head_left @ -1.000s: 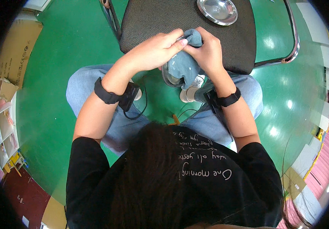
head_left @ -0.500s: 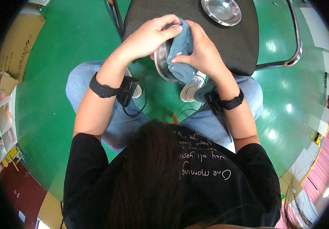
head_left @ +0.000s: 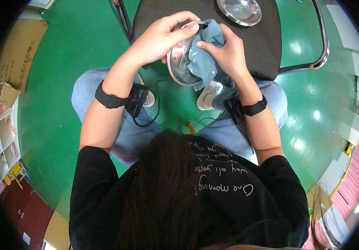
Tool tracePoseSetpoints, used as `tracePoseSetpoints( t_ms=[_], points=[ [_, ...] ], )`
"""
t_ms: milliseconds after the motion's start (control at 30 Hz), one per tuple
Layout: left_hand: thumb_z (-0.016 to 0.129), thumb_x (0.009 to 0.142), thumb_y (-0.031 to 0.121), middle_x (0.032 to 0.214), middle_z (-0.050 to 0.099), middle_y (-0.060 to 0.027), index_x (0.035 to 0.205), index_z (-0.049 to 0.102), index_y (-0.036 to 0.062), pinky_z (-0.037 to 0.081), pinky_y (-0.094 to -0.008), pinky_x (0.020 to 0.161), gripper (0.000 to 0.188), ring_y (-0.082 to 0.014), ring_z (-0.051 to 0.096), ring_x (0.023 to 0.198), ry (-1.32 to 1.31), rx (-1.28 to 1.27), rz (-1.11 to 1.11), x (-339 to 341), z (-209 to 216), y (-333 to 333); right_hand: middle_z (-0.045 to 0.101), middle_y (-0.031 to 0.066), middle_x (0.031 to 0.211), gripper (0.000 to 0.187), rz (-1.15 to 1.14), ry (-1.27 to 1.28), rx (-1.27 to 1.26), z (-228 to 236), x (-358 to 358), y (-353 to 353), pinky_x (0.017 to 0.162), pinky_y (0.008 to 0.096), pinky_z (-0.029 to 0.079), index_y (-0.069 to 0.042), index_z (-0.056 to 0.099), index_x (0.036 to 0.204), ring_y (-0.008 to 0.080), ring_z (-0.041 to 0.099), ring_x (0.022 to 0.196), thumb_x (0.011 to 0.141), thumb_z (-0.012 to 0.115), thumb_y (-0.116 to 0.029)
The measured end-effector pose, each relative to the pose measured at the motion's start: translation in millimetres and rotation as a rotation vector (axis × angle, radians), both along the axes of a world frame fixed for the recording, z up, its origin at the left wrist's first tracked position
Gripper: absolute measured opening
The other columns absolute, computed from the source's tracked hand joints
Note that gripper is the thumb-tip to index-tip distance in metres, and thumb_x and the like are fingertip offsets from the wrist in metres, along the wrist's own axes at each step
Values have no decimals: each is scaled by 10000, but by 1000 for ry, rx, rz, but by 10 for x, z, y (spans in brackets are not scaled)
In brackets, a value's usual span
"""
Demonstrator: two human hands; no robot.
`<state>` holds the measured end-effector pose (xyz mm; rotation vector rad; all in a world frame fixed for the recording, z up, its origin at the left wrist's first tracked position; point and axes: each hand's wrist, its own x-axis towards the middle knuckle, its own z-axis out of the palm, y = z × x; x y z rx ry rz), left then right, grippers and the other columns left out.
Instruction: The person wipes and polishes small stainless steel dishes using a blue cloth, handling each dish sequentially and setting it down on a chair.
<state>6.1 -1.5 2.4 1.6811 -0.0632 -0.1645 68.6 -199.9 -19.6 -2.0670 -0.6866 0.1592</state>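
Between my knees I hold up a shiny metal bowl [head_left: 176, 62], tilted so that part of its inside shows. My left hand [head_left: 167, 35] grips its far left rim, the thumb lying over the edge. A blue-grey cloth [head_left: 206, 62] is bunched over the right side of the bowl and partly hides it. My right hand [head_left: 230, 52] pinches this cloth against the bowl, thumb on top and the other fingers mostly hidden behind it. Another metal bowl [head_left: 242, 10] rests on the black chair seat [head_left: 256, 50] just beyond my hands.
The chair's chrome armrest [head_left: 323, 54] curves out at the right. Black straps with small devices [head_left: 137, 100] and cables sit on my forearms. At the far left stand a cardboard box [head_left: 25, 50] and a white shelf [head_left: 6, 133]. The floor [head_left: 54, 125] is green.
The bowl has turned to show more of its inside. My right hand and the cloth have shifted slightly right, the cloth now more crumpled over the rim.
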Motion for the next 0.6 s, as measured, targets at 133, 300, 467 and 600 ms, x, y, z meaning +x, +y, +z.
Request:
tracePoseSetpoints(
  t_ms=[133,300,467,600],
  points=[
    [518,971,232,950,605,15,1134,576,65,472,-212,765,240,-49,553,874,-25,-6,27,-25,-36,-76,672,134,791,481,-111,-68,25,-1,-92,62,646,331,526,-23,601,951,235,675,712,656,839,-319],
    [516,973,229,919,593,22,1132,571,66,460,-208,726,235,-42,533,831,14,2,86,-70,-41,-152,656,144,836,587,-113,-99,80,-34,-159,122,690,348,525,-11,553,992,266,663,766,609,864,-330],
    [535,960,232,888,594,13,1101,584,52,458,-228,717,233,-59,531,804,-40,99,123,-69,-92,-142,580,185,1055,836,44,-134,31,-43,-211,136,834,387,492,1,460,1185,311,595,992,552,881,-348],
    [547,952,228,944,616,-2,1100,591,44,460,-225,768,241,-69,551,860,22,57,104,-43,-122,-54,559,203,1121,886,137,-54,-1,-39,-151,118,887,387,470,11,431,1223,336,568,1053,537,889,-311]
  ],
)
